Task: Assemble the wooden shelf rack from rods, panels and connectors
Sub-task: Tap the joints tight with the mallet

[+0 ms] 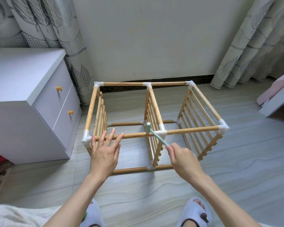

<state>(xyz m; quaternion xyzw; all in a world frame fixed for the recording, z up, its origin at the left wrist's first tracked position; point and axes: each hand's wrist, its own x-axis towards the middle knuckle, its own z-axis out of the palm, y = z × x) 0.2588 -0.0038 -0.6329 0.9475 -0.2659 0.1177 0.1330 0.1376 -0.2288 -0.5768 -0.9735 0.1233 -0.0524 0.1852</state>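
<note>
The wooden shelf rack (193, 130) stands on the floor as a box frame of rods joined by white plastic connectors, with three slatted panels upright inside it. My left hand (104, 151) is spread with straight fingers over the near top rod (134, 135), close to the front left corner connector (87, 136). My right hand (184, 159) grips the handle of a small mint-green hammer (156, 134). The hammer's head sits at the near top rod, just left of the middle white connector (161, 132).
A white two-drawer cabinet (31, 102) with yellow knobs stands left of the rack. Patterned curtains hang at the back left and right, and the wall lies behind. A pink and white piece of furniture (277, 97) is at the right. My slippered feet (193, 212) are on the grey floor.
</note>
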